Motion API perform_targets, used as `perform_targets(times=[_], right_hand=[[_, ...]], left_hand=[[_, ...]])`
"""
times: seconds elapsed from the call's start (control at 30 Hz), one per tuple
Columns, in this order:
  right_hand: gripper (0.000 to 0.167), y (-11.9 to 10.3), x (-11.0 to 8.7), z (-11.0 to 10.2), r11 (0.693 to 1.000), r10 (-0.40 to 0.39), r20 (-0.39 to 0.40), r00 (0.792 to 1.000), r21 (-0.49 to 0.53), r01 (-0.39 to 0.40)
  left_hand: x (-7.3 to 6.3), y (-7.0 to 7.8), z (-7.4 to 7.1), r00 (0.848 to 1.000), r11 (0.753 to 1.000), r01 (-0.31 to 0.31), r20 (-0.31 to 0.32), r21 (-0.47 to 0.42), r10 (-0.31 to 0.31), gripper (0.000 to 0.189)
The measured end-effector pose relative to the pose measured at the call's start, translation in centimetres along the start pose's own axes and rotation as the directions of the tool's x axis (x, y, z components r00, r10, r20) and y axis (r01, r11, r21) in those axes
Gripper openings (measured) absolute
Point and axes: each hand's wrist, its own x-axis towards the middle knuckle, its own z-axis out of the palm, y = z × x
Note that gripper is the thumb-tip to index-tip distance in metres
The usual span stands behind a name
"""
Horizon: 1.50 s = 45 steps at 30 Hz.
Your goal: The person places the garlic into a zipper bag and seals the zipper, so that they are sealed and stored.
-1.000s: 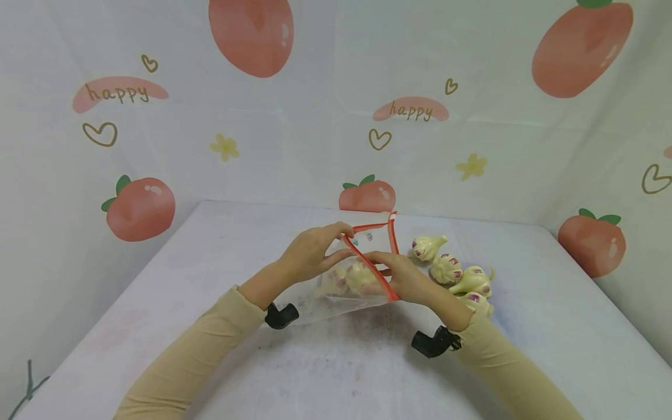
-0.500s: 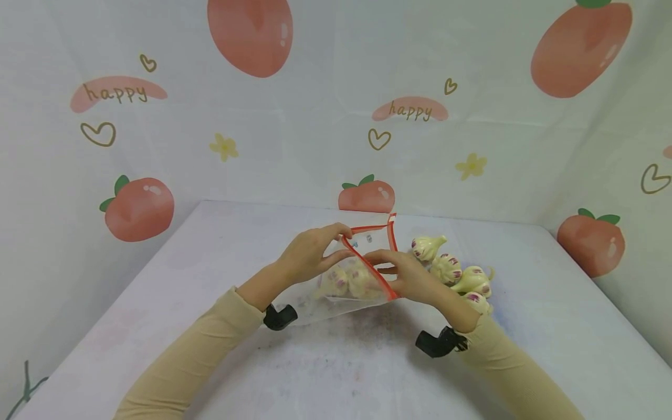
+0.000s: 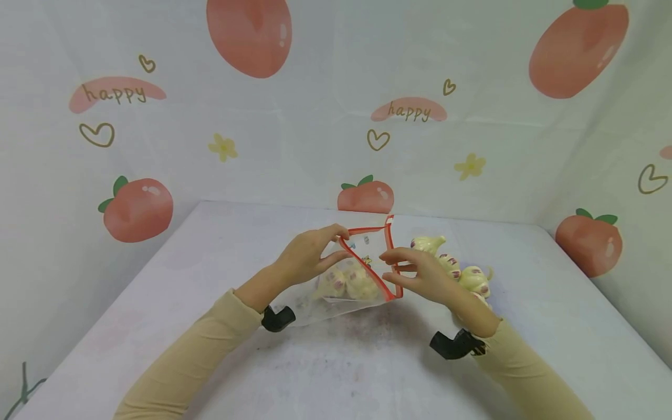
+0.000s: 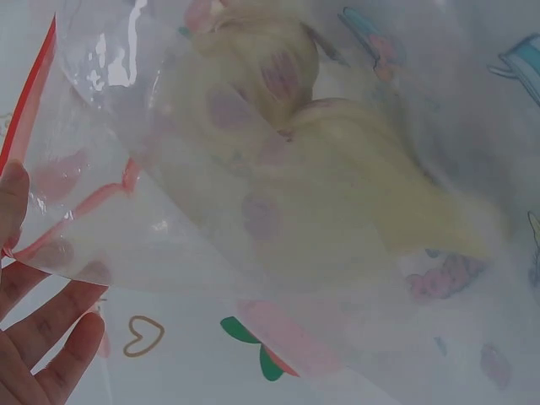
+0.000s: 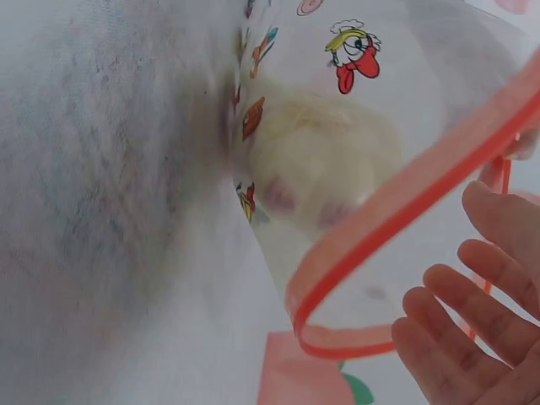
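A clear zip bag with red edging lies on its side, its mouth spread toward the right. Inside it are garlic bulbs, also visible as a pale bulb through the film in the right wrist view. My left hand pinches the upper rim between thumb and fingers. At the mouth, my right hand has its fingers spread and holds nothing. Its fingertips are close to the red rim; whether they touch it I cannot tell.
Several loose garlic bulbs lie to the right of the bag, partly behind my right hand and forearm. A white cloth covers the table, with a printed backdrop behind. A black wrist mount sits on my right wrist.
My right hand has drawn back to the right, out of the bag's mouth, and is without a bulb. The left hand keeps its hold on the rim, nearly still.
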Motion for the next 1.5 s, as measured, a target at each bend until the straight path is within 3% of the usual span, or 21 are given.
perform_targets(times=[0.57,1.07,1.3,1.5], right_hand=[[0.027,1.2,-1.8,-1.6,1.0,0.009,-0.119,0.993,-0.009,-0.01],[0.029,2.0,-3.8,-3.4,0.999,0.031,-0.164,0.986,-0.032,-0.037],[0.029,2.1,-4.6,-4.0,0.989,0.1,-0.179,0.979,-0.086,-0.117],[0.028,2.3,-5.0,-4.4,0.985,0.114,-0.194,0.974,-0.103,-0.136]], left_hand=[[-0.2,-0.1,0.0,1.0,1.0,0.005,-0.004,0.026,-0.005,0.03],[-0.3,-0.2,-0.1,1.0,1.0,0.012,0.001,0.02,-0.012,0.029],[-0.4,-0.2,-0.2,1.0,0.999,0.022,0.004,0.023,-0.022,0.029],[-0.5,-0.4,-0.1,1.0,1.0,0.016,-0.009,0.017,-0.016,0.028]])
